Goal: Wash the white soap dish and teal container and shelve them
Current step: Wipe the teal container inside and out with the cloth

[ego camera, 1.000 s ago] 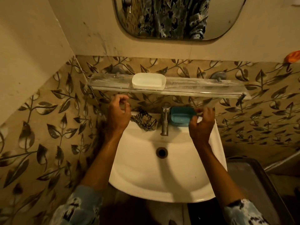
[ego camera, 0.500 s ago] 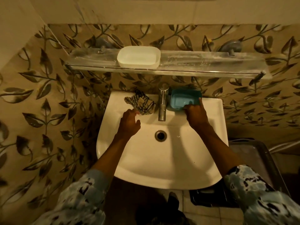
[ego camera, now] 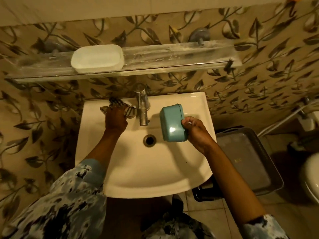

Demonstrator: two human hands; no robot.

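Note:
The white soap dish (ego camera: 97,58) stands on the left half of the glass shelf (ego camera: 172,56) above the sink. My right hand (ego camera: 196,131) holds the teal container (ego camera: 172,123) by its right side, lifted over the right part of the white sink (ego camera: 141,169) with its underside turned toward me. My left hand (ego camera: 115,119) rests on a patterned cloth (ego camera: 119,105) lying on the sink's back rim, left of the metal tap (ego camera: 142,107); its fingers close on the cloth.
The drain (ego camera: 149,140) sits in the middle of the basin. A dark tray (ego camera: 248,163) lies to the right of the sink, with a white toilet rim (ego camera: 310,178) at the far right. Leaf-patterned tiles cover the walls.
My right hand has picked the teal container off the sink's back rim and brought it forward over the basin. My left hand came down from the shelf onto the cloth.

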